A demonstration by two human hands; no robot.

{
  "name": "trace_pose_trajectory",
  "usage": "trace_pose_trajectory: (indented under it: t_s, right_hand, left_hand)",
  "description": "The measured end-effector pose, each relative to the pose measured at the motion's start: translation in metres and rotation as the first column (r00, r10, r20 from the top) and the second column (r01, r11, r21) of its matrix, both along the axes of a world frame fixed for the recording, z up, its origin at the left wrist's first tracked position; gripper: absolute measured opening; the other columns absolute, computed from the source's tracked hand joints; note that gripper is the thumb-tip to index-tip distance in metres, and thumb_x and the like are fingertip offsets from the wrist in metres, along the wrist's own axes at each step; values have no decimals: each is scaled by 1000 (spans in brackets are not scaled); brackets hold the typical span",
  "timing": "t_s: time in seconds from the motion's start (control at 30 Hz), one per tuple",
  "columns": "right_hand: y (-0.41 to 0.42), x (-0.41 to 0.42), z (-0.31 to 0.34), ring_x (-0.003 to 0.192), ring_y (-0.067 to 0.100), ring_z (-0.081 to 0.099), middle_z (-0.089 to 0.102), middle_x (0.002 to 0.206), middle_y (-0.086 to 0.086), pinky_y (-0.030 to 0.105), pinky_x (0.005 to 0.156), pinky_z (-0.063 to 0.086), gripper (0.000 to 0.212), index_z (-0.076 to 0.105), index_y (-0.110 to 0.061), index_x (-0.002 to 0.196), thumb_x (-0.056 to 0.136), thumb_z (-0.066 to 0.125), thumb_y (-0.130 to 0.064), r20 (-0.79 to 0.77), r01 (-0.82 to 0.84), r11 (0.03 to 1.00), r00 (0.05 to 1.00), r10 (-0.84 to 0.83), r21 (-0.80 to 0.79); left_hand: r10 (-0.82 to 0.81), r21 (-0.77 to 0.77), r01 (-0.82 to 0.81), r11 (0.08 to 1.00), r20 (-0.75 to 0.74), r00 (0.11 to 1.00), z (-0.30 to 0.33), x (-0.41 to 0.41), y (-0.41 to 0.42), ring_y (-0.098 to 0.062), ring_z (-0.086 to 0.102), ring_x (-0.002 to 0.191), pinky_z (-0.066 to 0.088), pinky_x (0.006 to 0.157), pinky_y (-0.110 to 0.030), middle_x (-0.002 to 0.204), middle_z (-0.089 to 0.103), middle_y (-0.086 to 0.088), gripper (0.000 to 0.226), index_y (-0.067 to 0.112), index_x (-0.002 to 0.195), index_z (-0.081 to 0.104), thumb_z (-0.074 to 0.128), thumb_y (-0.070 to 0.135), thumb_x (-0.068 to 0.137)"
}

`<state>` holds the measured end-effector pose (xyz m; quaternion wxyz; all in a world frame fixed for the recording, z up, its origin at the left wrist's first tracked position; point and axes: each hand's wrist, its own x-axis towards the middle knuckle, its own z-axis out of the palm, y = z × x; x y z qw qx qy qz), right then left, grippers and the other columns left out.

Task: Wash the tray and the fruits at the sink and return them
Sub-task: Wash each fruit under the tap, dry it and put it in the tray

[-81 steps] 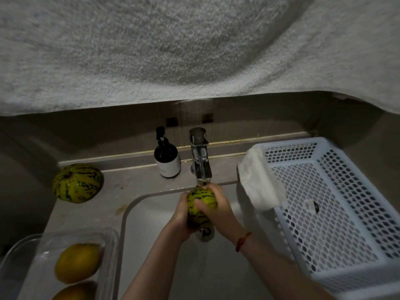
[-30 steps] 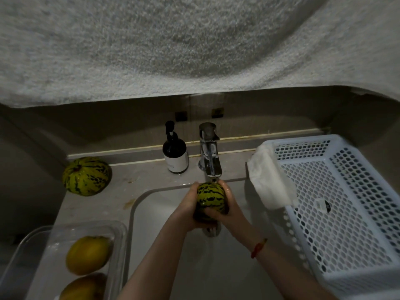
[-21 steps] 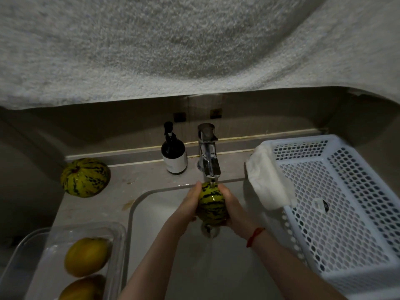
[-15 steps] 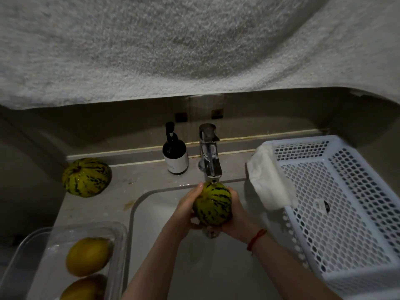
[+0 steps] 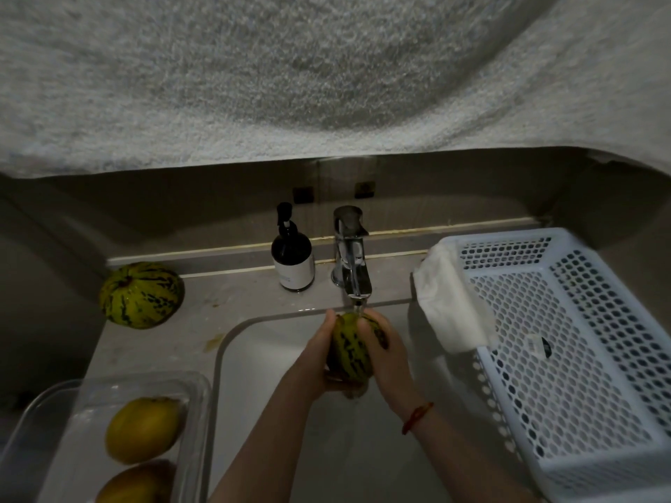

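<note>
Under the faucet (image 5: pixel 351 265), left hand (image 5: pixel 319 361), right hand (image 5: pixel 386 352) gripping striped melon (image 5: pixel 349 352)

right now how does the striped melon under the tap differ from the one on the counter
The melon under the tap is gripped between the left hand and right hand, over the sink; the melon on the counter lies untouched. The held one stands on end; the other shows its stem end. Both are yellow-green with dark stripes.

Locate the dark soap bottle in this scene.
In the head view, the soap bottle stands on the counter behind the sink, just left of the tap.
</note>
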<state>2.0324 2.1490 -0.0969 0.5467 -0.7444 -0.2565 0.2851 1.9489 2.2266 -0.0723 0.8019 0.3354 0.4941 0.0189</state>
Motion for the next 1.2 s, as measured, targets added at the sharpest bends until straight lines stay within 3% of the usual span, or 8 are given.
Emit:
trace_pose_trajectory:
  t_s: [0.13,0.23,0.37,0.53,0.67,0.83,1.0,1.2]
  right_hand:
    - [15,11,5,90,30,61,64,90,15,32,75,49,31,65,-4,94,96,41,-23,-235,108,974,960,-155,-198]
    - [20,12,18,84,34,63,64,87,20,42,72,54,44,67,0,95,92,35,-30,-618,85,968,756,-218,-237]
    - [23,14,25,93,38,61,66,95,22,50,74,52,44,69,-6,94,92,34,-33,-760,37,982,628,-168,-186]
    - [23,9,16,86,27,60,60,83,9,33,73,48,29,61,-8,91,98,40,-26,-245,131,983,956,-159,-128]
    - [6,11,14,94,17,60,63,102,2,35,84,50,37,57,-20,112,90,40,-45,139,-243,958,955,264,-150]
    - [-2,18,8,101,9,59,61,109,0,19,84,48,29,53,-23,120,92,56,-28,-37,-284,959,958,284,24]
    - [8,13,3,88,12,64,69,92,0,22,75,51,22,70,-21,89,92,49,-15,-322,140,989,939,-122,36]
    - [17,12,6,72,16,61,65,75,2,24,58,47,27,68,-20,73,90,48,-14,-385,290,956,878,-285,-45]
  left_hand:
    - [-153,310,132,942,43,987,-2,-5,-1,-16,63,96,54,70,-30,107,65,1,60,28,120,56,40,69,79]
    - [-30,279,-26,960,195,980,-3,-6,-5,-21,63,104,52,78,-42,114,66,-2,57,28,118,57,54,59,70]
    - [86,228,-162,960,310,947,-4,-6,-5,-33,61,108,53,80,-59,121,61,-14,58,22,129,51,67,32,73]
    - [267,-7,-271,962,197,943,3,11,-14,-34,66,95,56,62,-45,111,65,-21,42,10,118,61,60,37,87]
    - [234,-217,-209,954,96,968,4,14,-10,-37,59,99,47,87,-40,110,61,-25,62,3,119,60,41,52,88]
    - [98,-138,-103,985,-41,994,9,9,0,-35,57,84,47,71,-40,93,60,-20,57,6,96,61,33,56,93]
    - [-40,62,43,997,-54,998,14,6,-1,-21,57,78,51,54,-28,88,60,-11,46,17,101,57,28,52,98]
    - [16,171,-55,984,219,976,1,-2,-4,-31,63,102,55,79,-53,114,62,-12,32,25,115,57,60,38,86]
